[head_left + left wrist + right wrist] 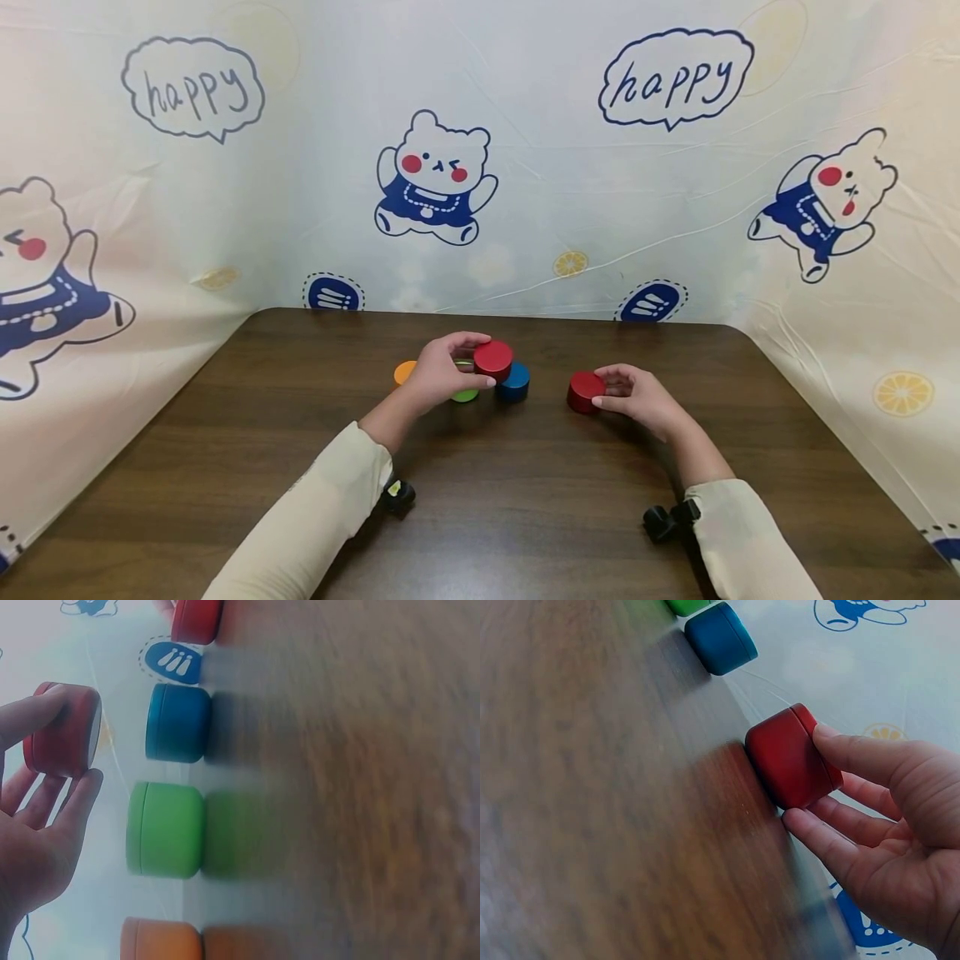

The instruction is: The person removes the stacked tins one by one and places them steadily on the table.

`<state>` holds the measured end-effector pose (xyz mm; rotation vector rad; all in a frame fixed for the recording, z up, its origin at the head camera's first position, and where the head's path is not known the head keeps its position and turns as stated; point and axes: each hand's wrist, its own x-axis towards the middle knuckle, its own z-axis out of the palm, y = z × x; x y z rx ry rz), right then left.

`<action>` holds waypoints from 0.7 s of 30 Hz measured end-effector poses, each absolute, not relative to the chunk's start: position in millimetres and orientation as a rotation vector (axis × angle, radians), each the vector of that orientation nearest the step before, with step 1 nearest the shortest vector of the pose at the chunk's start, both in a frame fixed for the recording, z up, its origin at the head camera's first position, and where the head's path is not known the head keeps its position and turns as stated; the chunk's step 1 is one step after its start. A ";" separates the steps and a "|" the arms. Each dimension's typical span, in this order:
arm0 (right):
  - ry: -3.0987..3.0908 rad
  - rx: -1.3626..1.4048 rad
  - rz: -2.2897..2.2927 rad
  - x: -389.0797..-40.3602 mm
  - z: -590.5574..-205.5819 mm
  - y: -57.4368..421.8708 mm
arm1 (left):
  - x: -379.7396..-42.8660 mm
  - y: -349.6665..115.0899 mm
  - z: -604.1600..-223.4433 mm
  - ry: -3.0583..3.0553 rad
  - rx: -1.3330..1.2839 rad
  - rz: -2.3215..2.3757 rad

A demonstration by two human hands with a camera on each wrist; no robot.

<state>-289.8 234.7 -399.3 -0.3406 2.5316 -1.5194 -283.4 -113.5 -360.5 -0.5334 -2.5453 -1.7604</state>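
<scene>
My left hand (441,373) grips a small red round tin (492,360) between thumb and fingers, raised above the table. The left wrist view shows this red tin (64,731) apart from the tabletop. My right hand (641,400) holds a second red tin (585,392) by its side; in the right wrist view that tin (791,759) stands upright on the table. Left of it stands a blue tin (513,383), partly behind the raised one. A green tin (465,395) and an orange tin (404,372) are partly hidden by my left hand.
Everything stands on a dark brown wooden table (480,500). Behind it hangs a pale curtain (525,183) printed with bears and "happy" bubbles. The blue, green and orange tins form a row with gaps between them, well seen in the left wrist view.
</scene>
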 end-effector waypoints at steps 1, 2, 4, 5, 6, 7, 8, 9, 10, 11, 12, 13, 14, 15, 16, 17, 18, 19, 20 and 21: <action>2.531 -0.339 -1.519 -289.8 -399.2 235.0 | -283.2 -114.8 -360.3 -2.545 -0.527 -1.768; 2.531 -0.339 -1.519 -289.8 -399.2 234.9 | -282.8 -116.4 -360.2 -2.546 -0.519 -1.772; 2.531 -0.338 -1.516 -289.8 -399.1 234.9 | -282.2 -119.7 -360.2 -2.544 -0.504 -1.794; 2.532 -0.338 -1.516 -289.7 -399.0 234.9 | -282.0 -121.4 -360.6 -2.545 -0.494 -1.801; 2.531 -0.337 -1.516 -289.6 -398.9 234.9 | -281.7 -123.0 -360.9 -2.543 -0.487 -1.809; 2.531 -0.335 -1.518 -289.5 -398.8 234.8 | -281.5 -124.6 -361.0 -2.544 -0.478 -1.811; 2.532 -0.336 -1.517 -289.4 -398.6 234.8 | -281.3 -126.2 -361.1 -2.546 -0.470 -1.805; 2.534 -0.337 -1.516 -289.4 -398.7 234.8 | -280.8 -127.8 -360.8 -2.548 -0.461 -1.801; 2.535 -0.339 -1.515 -289.3 -398.6 234.8 | -280.3 -129.2 -360.4 -2.550 -0.453 -1.794; 2.533 -0.345 -1.515 -288.9 -398.4 234.5 | -280.1 -130.8 -360.2 -2.552 -0.446 -1.789; 2.530 -0.349 -1.518 -288.4 -397.5 234.2 | -279.7 -132.1 -359.6 -2.551 -0.441 -1.785; 2.531 -0.350 -1.513 -288.6 -397.2 234.0 | -279.5 -133.4 -359.2 -2.551 -0.439 -1.782; 2.530 -0.352 -1.511 -288.9 -397.1 233.8 | -279.3 -135.0 -359.0 -2.551 -0.438 -1.783; 2.526 -0.354 -1.514 -289.1 -397.0 233.7 | -279.0 -136.6 -358.8 -2.547 -0.438 -1.791; 2.522 -0.356 -1.516 -289.2 -396.9 233.7 | -279.1 -138.3 -359.2 -2.543 -0.437 -1.797; 2.519 -0.359 -1.518 -289.4 -396.8 233.6 | -278.9 -140.2 -359.7 -2.543 -0.433 -1.800; 2.519 -0.359 -1.519 -289.8 -396.9 233.7 | -278.6 -141.7 -359.9 -2.543 -0.427 -1.802; 2.522 -0.358 -1.515 -290.5 -397.7 234.0 | -278.2 -143.3 -359.9 -2.545 -0.418 -1.806; 2.521 -0.360 -1.520 -290.3 -397.9 234.0 | -277.7 -144.9 -359.9 -2.547 -0.407 -1.810; 2.521 -0.362 -1.523 -290.0 -398.0 234.0 | -277.2 -146.3 -359.7 -2.549 -0.397 -1.812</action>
